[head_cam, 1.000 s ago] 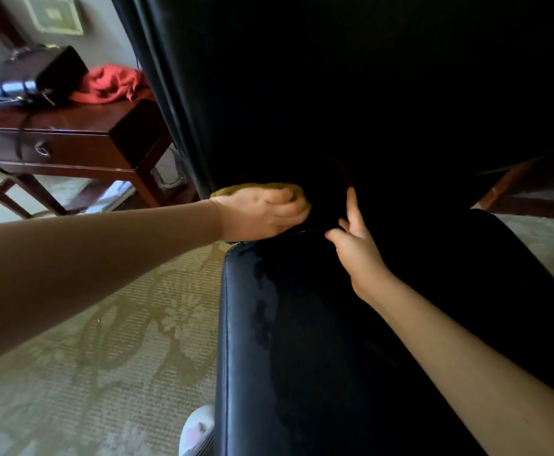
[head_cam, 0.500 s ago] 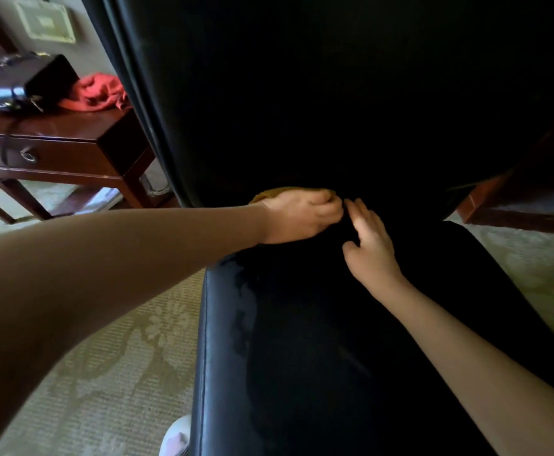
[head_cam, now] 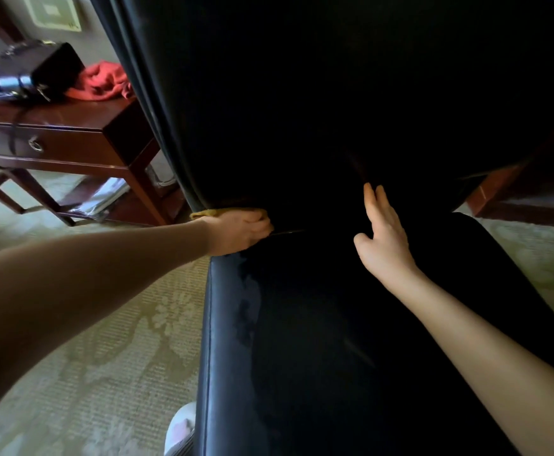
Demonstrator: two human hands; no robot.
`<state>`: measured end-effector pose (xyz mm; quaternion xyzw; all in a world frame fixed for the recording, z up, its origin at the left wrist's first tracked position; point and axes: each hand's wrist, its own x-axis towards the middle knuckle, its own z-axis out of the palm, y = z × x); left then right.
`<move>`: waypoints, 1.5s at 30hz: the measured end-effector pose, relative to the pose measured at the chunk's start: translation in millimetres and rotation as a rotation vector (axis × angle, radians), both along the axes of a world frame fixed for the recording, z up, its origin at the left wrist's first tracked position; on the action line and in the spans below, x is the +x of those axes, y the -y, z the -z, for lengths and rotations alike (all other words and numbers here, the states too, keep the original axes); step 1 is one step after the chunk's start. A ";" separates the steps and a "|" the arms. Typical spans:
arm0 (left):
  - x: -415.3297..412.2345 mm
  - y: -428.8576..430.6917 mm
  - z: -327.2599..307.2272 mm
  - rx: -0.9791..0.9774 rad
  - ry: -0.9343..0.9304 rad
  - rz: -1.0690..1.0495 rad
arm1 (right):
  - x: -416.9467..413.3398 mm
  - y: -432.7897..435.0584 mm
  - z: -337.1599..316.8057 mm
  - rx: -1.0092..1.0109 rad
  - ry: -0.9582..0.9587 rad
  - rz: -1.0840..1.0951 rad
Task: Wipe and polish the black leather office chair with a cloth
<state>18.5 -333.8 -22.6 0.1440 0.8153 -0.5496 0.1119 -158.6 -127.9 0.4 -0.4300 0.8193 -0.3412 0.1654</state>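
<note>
Left grip (head_cam: 239,230) was curled over a mustard-yellow cloth (head_cam: 226,212), pressed into the crease btw backrest & seat of the black leather chair (head_cam: 301,324), at its left edge. Right grip (head_cam: 384,238) lay flat, fingers straight, on the lower backrest. Seat was glossy w/ streaky damp patches. Dark bag (head_cam: 39,70) & crumpled red fabric (head_cam: 101,82) sat on a polished wood tabletop (head_cam: 71,113).

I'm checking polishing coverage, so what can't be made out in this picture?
Head view only:
Yellow cloth: mostly hidden under the left hand; only its edge shows.
Black leather chair: backrest top cut off by the frame; its middle lost in shadow.
Right hand: fingertip contact with the backrest unclear in the dark.
</note>
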 end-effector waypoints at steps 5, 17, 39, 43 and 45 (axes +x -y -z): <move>36.1 -2.9 -13.2 0.104 0.096 -0.158 | 3.3 0.2 -0.4 -0.006 0.025 -0.008; -41.9 -52.7 -63.9 0.096 -0.254 0.128 | 15.5 8.0 2.0 -0.019 0.068 0.038; 51.9 -83.7 -44.8 0.996 -0.381 -0.766 | 34.3 0.3 -16.8 0.054 0.016 0.017; 19.8 -145.0 -48.7 1.526 -0.699 -0.918 | 46.5 -23.7 -25.0 0.082 -0.002 0.010; 12.0 -174.8 -52.0 1.724 -0.726 -0.932 | 59.3 -40.2 -29.7 0.075 0.032 0.009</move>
